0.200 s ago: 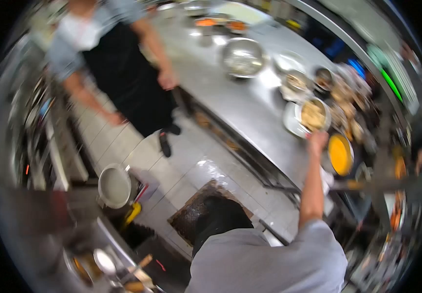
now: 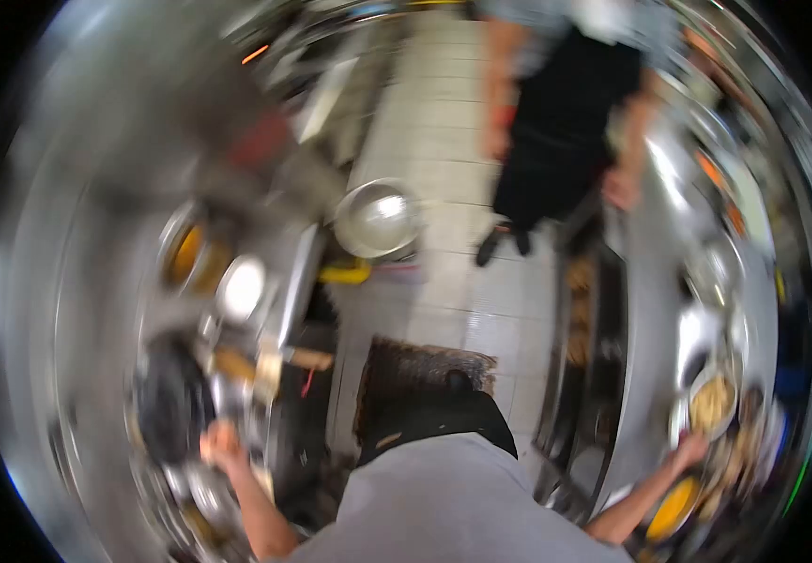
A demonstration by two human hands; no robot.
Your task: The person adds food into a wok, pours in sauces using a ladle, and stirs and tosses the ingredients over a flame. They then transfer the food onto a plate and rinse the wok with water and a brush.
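At the right counter, my right hand (image 2: 692, 448) is closed at the near edge of a round metal pan (image 2: 711, 403) that holds pale, chunky food. Beside that hand and nearer to me sits a second pan with bright yellow contents (image 2: 674, 508). On the left, my left hand (image 2: 223, 443) is curled at the lower right edge of a black pan (image 2: 171, 399). Motion blur smears the fingers, and the pan's handle does not show clearly. Close to this hand lie wooden-handled tools (image 2: 307, 358) and a white round container (image 2: 241, 287).
A co-worker in a black apron (image 2: 566, 131) stands in the aisle ahead. A large metal pot (image 2: 377, 218) stands by the left station, near a yellow object (image 2: 345, 272). A dark mat (image 2: 425, 361) lies on the tiled floor. More bowls (image 2: 714, 272) line the right counter (image 2: 655, 300).
My view has swung left, shifting the co-worker and right counter rightward. My left hand has come into view at the black pan. My right hand stays at the pan of pale food.
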